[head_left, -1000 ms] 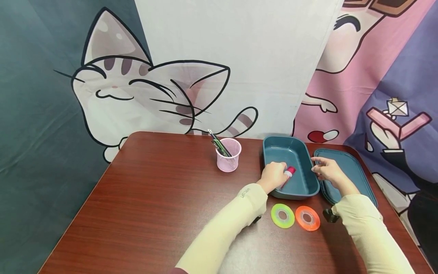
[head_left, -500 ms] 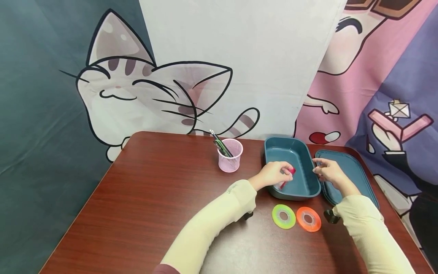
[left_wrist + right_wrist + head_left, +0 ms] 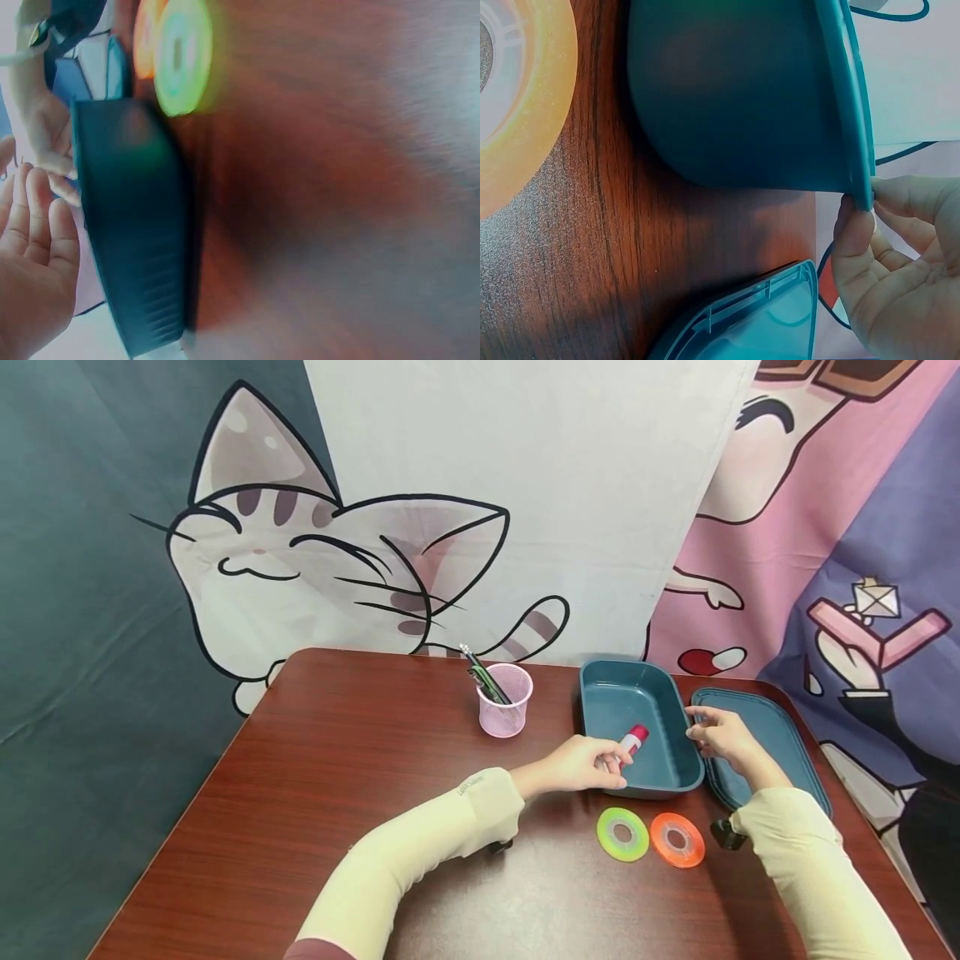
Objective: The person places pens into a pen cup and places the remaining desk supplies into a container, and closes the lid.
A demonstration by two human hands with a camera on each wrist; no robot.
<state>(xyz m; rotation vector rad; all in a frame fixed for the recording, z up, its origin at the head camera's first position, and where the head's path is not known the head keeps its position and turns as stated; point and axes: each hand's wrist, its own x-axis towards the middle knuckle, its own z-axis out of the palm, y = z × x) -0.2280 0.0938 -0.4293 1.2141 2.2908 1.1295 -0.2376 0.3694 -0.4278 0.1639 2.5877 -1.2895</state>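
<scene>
A blue-green box (image 3: 652, 792) stands open on the table, with a red-capped white glue stick (image 3: 633, 740) lying inside. My left hand (image 3: 581, 764) hovers over the box's left front rim, its fingers overlapping the lower end of the stick in the head view. In the left wrist view that hand (image 3: 34, 255) has extended, relaxed fingers and holds nothing. My right hand (image 3: 723, 735) pinches the box's right rim between thumb and fingers; the right wrist view shows this grip (image 3: 900, 277) close up. The matching lid (image 3: 765, 727) lies right of the box, partly under the right arm.
In front of the box lie a yellow-green ring-shaped disc (image 3: 622, 835) and an orange one (image 3: 677, 841), side by side. A pink mesh pen cup (image 3: 502, 718) with several pens stands left of the box. Printed curtains hang behind the table (image 3: 360, 760).
My left hand has let go of the glue stick and drawn back to the left, leaving the stick in the box. The right hand keeps its place at the rim.
</scene>
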